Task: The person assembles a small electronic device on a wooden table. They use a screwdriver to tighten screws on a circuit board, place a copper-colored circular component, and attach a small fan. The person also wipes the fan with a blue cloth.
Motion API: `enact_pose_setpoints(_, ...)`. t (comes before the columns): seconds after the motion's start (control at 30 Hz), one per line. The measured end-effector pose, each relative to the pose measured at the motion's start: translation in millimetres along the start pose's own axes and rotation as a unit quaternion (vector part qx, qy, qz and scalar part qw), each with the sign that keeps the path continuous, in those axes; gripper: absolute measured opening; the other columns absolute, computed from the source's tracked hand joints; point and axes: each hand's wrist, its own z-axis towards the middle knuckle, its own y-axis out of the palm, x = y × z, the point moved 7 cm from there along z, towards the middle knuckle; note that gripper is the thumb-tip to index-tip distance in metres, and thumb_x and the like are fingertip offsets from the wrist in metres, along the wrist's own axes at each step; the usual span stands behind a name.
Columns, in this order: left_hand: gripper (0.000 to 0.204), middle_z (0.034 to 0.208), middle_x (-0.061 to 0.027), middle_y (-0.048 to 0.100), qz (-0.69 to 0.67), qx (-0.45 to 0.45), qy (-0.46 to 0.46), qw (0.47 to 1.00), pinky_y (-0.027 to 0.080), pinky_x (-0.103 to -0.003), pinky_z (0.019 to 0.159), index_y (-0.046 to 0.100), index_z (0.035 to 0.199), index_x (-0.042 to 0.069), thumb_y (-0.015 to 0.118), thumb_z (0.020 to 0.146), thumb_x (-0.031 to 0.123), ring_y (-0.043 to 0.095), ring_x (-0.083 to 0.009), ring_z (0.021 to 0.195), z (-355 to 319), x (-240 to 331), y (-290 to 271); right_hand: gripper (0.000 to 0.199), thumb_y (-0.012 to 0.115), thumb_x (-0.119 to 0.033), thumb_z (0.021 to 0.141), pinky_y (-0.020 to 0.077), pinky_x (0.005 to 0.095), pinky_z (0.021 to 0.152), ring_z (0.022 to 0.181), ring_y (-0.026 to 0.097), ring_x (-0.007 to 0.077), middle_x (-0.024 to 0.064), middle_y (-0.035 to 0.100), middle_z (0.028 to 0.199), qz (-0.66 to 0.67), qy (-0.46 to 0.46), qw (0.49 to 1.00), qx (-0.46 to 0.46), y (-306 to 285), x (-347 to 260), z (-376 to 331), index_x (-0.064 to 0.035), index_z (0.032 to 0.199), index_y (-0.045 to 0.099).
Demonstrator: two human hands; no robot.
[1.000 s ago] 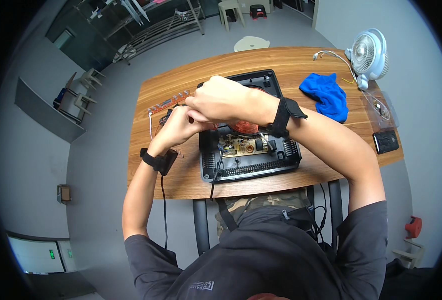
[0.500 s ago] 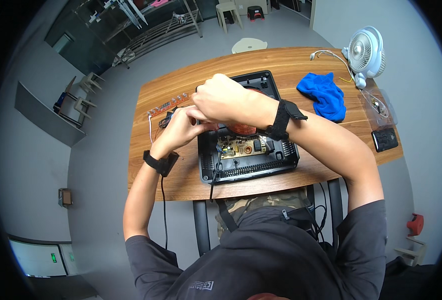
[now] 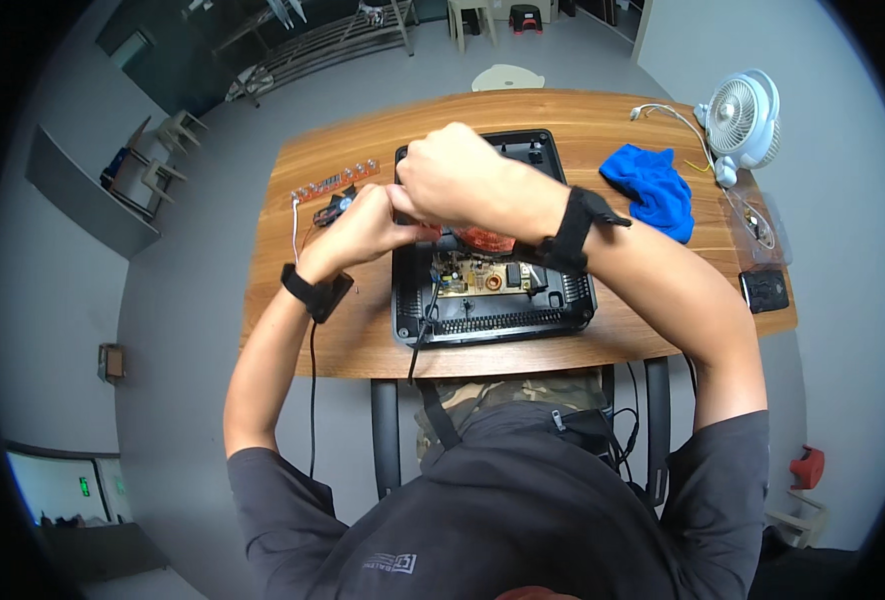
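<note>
The opened black housing of an induction cooker [image 3: 493, 330] lies on the table in front of me. In it sit a circuit board [image 3: 478, 278] and a copper coil [image 3: 485, 240], partly covered by my right arm. My right hand [image 3: 453, 172] is closed in a fist above the housing's left side; whatever it grips is hidden. Just below and left of it, my left hand [image 3: 371, 228] is closed, its fingers meeting the right hand. A small reddish bit shows at the left fingertips, too unclear to name. A black cable [image 3: 421, 345] hangs over the housing's near edge.
Left of the housing lie a narrow orange circuit board [image 3: 335, 184] with a white wire and a small dark part [image 3: 335, 208]. To the right are a blue cloth [image 3: 653, 190], a white fan [image 3: 738, 115], a clear plastic bag [image 3: 758, 222] and a black box-like item [image 3: 765, 290].
The whole view has shifted a little, with table and housing slightly higher in the picture. Both hands keep nearly the same closed pose at the housing's left side.
</note>
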Motion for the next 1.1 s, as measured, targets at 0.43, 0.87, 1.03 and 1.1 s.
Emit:
enact_pose_setpoints(0.43, 0.027, 0.089, -0.0088, 0.079, -0.001, 0.038, -0.031, 0.999, 0.057, -0.031, 0.08, 0.079, 0.101, 0.001, 0.087, 0.078, 0.013, 0.073, -0.0131, 0.085, 6, -7, 6, 0.051, 0.052, -0.033, 0.102, 0.0566, 0.0464, 0.06, 0.06, 0.069, 0.0368, 0.0173, 0.069, 0.065, -0.003, -0.04, 0.999, 0.009, 15, 3, 2, -0.0035, 0.065, 0.07)
enact_pose_setpoints(0.87, 0.018, 0.094, -0.0096, 0.079, -0.053, -0.014, -0.043, 0.998, 0.057, -0.032, 0.086, 0.08, 0.098, 0.0, 0.084, 0.081, 0.008, 0.073, -0.0153, 0.091, -1, -14, 1, 0.044, 0.054, -0.035, 0.1, 0.0579, 0.046, 0.064, 0.066, 0.071, 0.0372, 0.0197, 0.07, 0.069, 0.035, -0.014, 0.999, -0.023, 19, 4, 11, -0.0011, 0.076, 0.07)
enact_pose_setpoints(1.03, 0.029, 0.09, -0.0143, 0.078, -0.038, 0.039, -0.044, 0.998, 0.056, -0.034, 0.079, 0.08, 0.098, 0.0, 0.09, 0.078, 0.019, 0.073, -0.0199, 0.082, -3, -11, -1, 0.029, 0.063, -0.027, 0.087, 0.0596, 0.042, 0.063, 0.069, 0.075, 0.0314, 0.0164, 0.075, 0.075, 0.007, 0.047, 0.999, -0.014, 18, 1, 14, -0.0054, 0.075, 0.078)
enact_pose_setpoints(1.1, 0.029, 0.088, -0.0139, 0.078, -0.023, 0.05, -0.057, 0.997, 0.056, -0.034, 0.078, 0.08, 0.097, 0.0, 0.091, 0.077, 0.019, 0.073, -0.019, 0.081, -4, -10, -4, 0.029, 0.062, -0.026, 0.087, 0.0599, 0.042, 0.064, 0.07, 0.076, 0.0313, 0.0163, 0.075, 0.075, 0.012, 0.066, 0.998, -0.02, 18, 3, 15, -0.0053, 0.074, 0.078)
